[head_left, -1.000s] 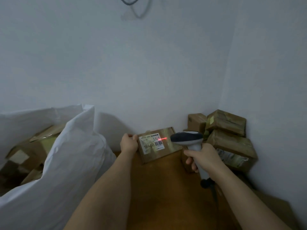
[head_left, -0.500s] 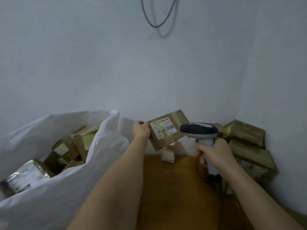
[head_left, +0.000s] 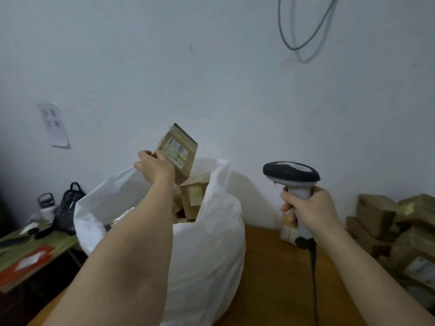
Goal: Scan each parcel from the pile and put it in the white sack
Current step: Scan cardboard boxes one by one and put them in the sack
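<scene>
My left hand (head_left: 155, 167) grips a flat brown parcel (head_left: 180, 151) with a white label, holding it tilted above the open mouth of the white sack (head_left: 211, 231). Several brown parcels (head_left: 194, 196) lie inside the sack. My right hand (head_left: 308, 208) grips the handle of a grey and black barcode scanner (head_left: 292, 172), held upright to the right of the sack. The pile of brown parcels (head_left: 388, 222) sits at the far right on the wooden table (head_left: 270, 278).
A small box (head_left: 288, 229) stands on the table behind my right hand. The scanner's cable (head_left: 314, 278) hangs down over the table. At the left, a low table (head_left: 35, 245) carries a dark bag (head_left: 68, 208), a bottle (head_left: 47, 205) and red envelopes (head_left: 26, 262).
My left hand carried the parcel left and up, from in front of the scanner to above the sack. My view swung left. The scanner's red line is gone.
</scene>
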